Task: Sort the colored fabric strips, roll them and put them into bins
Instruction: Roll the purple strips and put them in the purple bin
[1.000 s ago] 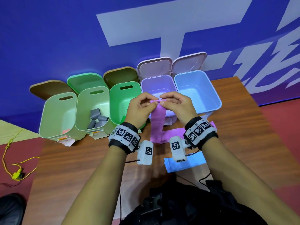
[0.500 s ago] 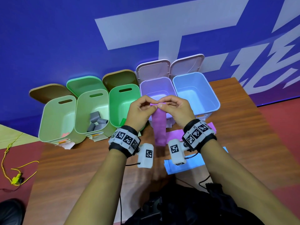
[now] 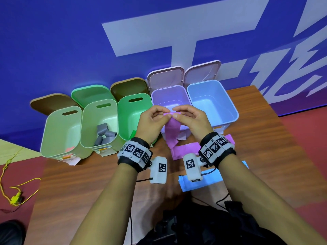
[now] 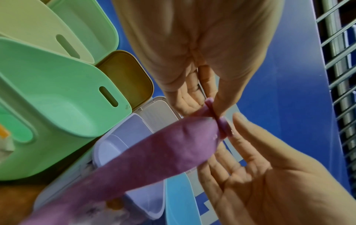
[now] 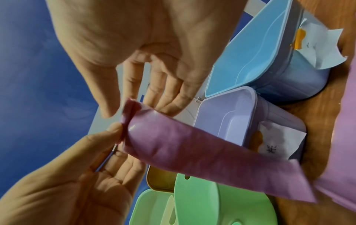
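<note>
Head view: left hand (image 3: 152, 121) and right hand (image 3: 190, 119) both pinch the top edge of the purple strip (image 3: 171, 133), just starting the roll, right in front of the purple bin (image 3: 155, 96). Grey rolls (image 3: 104, 135) already binned, left of the hands. Blue strip (image 3: 208, 181) under the right wrist still to do.

Left wrist view: shows the first small fold (image 4: 221, 126) at the thumb.

Right wrist view: shows another purple strip (image 5: 342, 137) waiting on the table (image 5: 318, 115).

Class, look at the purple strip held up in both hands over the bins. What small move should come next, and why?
Probably keep turning the top end over itself to build the roll. Both hands, left hand and right hand, pinch only the top edge of the purple strip, where a first small fold shows, and the rest hangs unrolled toward the table.
</note>
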`<move>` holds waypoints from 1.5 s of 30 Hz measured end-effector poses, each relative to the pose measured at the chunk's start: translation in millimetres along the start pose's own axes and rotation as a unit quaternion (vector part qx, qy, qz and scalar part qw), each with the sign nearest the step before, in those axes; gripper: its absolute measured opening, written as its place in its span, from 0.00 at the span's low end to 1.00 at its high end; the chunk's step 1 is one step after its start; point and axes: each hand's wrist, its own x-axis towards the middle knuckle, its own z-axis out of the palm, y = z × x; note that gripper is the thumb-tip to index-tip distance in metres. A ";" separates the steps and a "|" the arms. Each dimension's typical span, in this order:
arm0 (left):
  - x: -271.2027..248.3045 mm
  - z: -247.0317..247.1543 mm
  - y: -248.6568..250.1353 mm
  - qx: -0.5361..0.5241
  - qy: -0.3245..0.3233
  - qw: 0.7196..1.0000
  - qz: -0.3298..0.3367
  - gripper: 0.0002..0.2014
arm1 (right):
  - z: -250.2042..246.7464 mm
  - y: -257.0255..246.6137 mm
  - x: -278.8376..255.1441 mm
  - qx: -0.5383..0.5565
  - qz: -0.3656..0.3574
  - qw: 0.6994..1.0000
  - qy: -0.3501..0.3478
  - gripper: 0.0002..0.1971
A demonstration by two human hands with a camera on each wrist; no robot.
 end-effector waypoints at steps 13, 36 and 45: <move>2.7 -4.0 -3.2 0.020 -0.022 1.000 0.006 0.07 | 4.1 -6.2 3.6 -0.022 -0.002 1.000 0.010 0.07; -0.5 -4.0 0.9 0.013 -0.008 1.000 0.018 0.09 | 4.1 1.5 2.9 0.004 0.011 1.000 0.007 0.05; -1.0 -1.7 -1.8 0.021 -0.014 0.999 0.021 0.05 | 1.0 -0.8 -0.6 -0.031 -0.010 0.999 0.011 0.09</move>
